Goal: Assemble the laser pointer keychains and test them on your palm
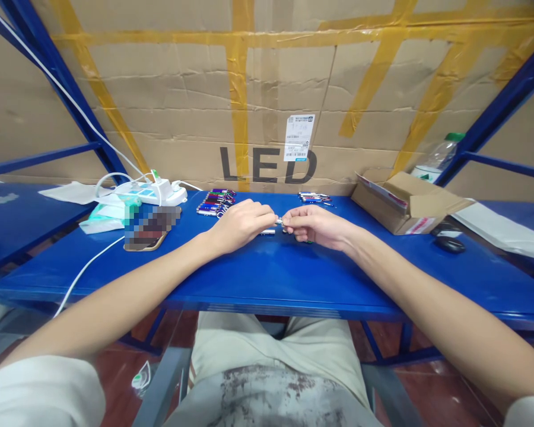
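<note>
Glossy tabletop (267, 276), fingers (299, 220) pinching metal piece (279, 221)

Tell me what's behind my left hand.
Behind your left hand, a cluster of colored pen-like items with metal rings lies on the blue table, with cardboard beyond. The hand covers the table just past it, so anything there can't be seen.

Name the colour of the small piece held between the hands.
The small piece looks silvery; see the head view.
</note>
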A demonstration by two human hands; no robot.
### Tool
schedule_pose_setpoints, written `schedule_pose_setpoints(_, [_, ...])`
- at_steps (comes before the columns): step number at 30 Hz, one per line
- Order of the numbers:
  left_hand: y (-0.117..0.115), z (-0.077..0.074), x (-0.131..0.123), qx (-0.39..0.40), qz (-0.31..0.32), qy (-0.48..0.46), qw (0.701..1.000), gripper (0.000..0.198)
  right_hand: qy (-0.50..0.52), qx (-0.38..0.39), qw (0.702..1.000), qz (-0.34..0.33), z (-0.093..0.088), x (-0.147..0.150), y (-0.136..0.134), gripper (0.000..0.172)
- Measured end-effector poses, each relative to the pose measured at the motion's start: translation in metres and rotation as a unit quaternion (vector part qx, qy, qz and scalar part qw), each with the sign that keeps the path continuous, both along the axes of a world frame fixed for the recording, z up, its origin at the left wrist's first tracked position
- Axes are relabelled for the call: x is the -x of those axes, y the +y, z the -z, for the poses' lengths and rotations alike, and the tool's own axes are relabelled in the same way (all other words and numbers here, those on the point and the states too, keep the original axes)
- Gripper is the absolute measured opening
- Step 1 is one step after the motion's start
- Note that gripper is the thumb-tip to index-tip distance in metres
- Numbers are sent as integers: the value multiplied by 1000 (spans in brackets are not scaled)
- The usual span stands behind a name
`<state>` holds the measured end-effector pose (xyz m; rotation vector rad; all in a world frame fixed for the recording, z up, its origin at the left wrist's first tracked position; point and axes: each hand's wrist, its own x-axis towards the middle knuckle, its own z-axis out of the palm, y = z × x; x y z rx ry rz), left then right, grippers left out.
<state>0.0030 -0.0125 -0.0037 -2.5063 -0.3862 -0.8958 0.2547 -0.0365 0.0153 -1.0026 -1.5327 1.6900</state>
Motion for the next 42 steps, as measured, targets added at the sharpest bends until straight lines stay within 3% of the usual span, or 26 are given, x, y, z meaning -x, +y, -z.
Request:
schedule_pose_setpoints(6, [-5, -7, 1, -158, -3, 43, 986, 28, 29, 69, 996, -39, -4, -3, 2, 37])
schedule_pose_setpoints(9, [-6, -6, 0, -159, -2, 44, 986, 27, 26, 66, 997, -37, -5, -3, 1, 36])
schedule_pose_setpoints(13, [-2, 0, 0, -17, -17, -4, 1000, 32, 25, 29, 999, -6, -3, 1, -2, 37])
schedule_pose_setpoints(17, [1, 1, -1, 153, 23, -59, 986, 31, 35, -3, 999, 16, 0, 5, -3, 41])
schedule_pose_setpoints(20, [-2, -2, -4, 221, 59, -93, 969, 27, 19, -33, 999, 18, 0, 5, -3, 43])
schedule_pose_setpoints(23, [-4, -6, -6, 268, 61, -121, 954, 27, -26, -115, 993, 20, 1, 4, -4, 42])
schedule_pose_setpoints(27, [-5, -6, -8, 336, 5, -141, 931, 27, -89, -244, 965, 31, 4, 5, -2, 38])
schedule_pose_setpoints(34, [-1, 7, -16, 494, -18, -224, 840, 44, -157, -313, 936, 26, 19, 7, 5, 30])
schedule_pose_setpoints(38, [4, 11, -14, 507, -17, -241, 827, 46, -267, -382, 885, 12, 18, -1, 9, 18])
schedule_pose_setpoints(42, [10, 11, -7, 521, 31, -260, 813, 22, -335, -433, 835, -60, 11, -8, 9, 12])
